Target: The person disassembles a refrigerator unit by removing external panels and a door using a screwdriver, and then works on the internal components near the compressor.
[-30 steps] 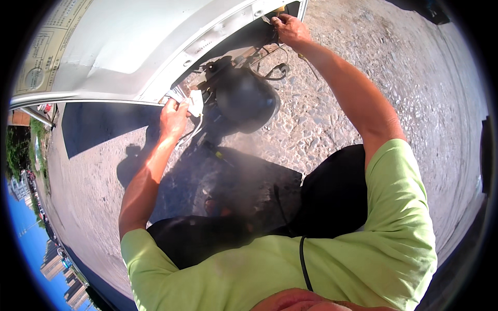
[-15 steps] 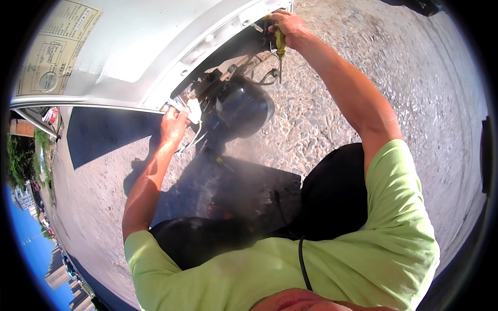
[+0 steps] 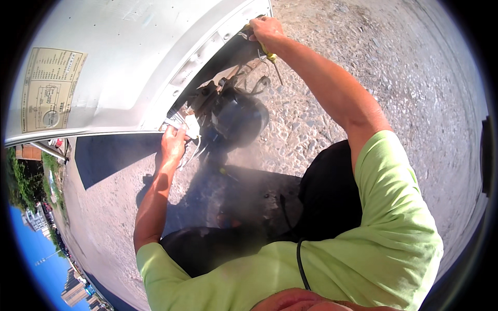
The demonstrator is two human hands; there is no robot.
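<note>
A large white metal appliance [image 3: 119,67], probably a refrigerator, leans in from the upper left. Its open base shows a round black compressor [image 3: 239,118] with thin pipes. My left hand [image 3: 173,146] is closed on the near corner of the base edge, beside a white plastic piece [image 3: 192,127] with a white cable. At the far corner, my right hand [image 3: 267,32] grips the same edge, its fingertips partly out of sight. A screwdriver [image 3: 272,58] with a yellow handle is tucked in that hand, its shaft pointing down toward the ground.
A printed paper label [image 3: 53,89] is stuck on the white panel. Gravelly ground [image 3: 332,67] lies beneath and to the right. A small yellow-green object [image 3: 223,171] lies in the shadow before my knees. Shrubs and buildings [image 3: 75,287] show at far left.
The appliance has turned slightly in view, its far corner shifting left and down. My right hand has moved left with it, and the screwdriver now slants. My left hand keeps its hold.
</note>
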